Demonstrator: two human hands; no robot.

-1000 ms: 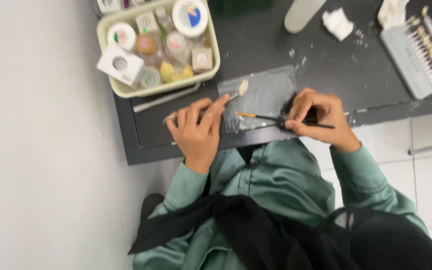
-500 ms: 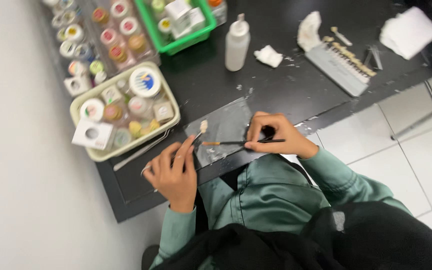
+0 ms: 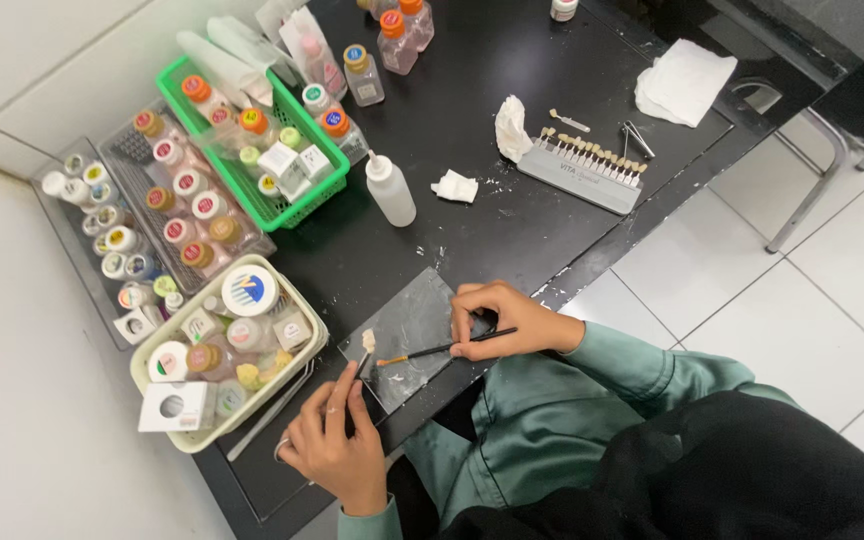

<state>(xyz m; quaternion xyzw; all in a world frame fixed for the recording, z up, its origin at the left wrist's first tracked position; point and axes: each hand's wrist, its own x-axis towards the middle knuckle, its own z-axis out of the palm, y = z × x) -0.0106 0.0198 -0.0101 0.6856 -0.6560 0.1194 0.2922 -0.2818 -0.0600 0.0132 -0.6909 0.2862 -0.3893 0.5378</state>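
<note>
Surface (image 3: 512, 130): dark, carrying every item; compared with the earlier views, the outlook had swung to take in more of it, while the hands kept to the same spot.
Glass slab (image 3: 414, 335): grey, flat near the front edge, smeared with pale paste.
Cream basket (image 3: 314, 352): beside the slab on the left, full of small jars.
Shade guide (image 3: 582, 172): well apart, toward the far side, tabs upright in a row.
Squeeze bottle (image 3: 390, 188): white, standing between the green basket (image 3: 324, 190) and the slab.
Right hand (image 3: 504, 322): grip clenched on a thin brush (image 3: 447, 349); half a second earlier it had held the same brush over the slab, so the work looked ongoing.
Brush axis: long axis nearly level, bristle tip pointing left toward the tooth piece.
Left hand (image 3: 337, 450): grip pinched on a small holder (image 3: 364, 360), which rose up and slightly right.
Tooth piece (image 3: 368, 340): pale, atop the holder, just beside the brush tip, over the slab's left edge.
</note>
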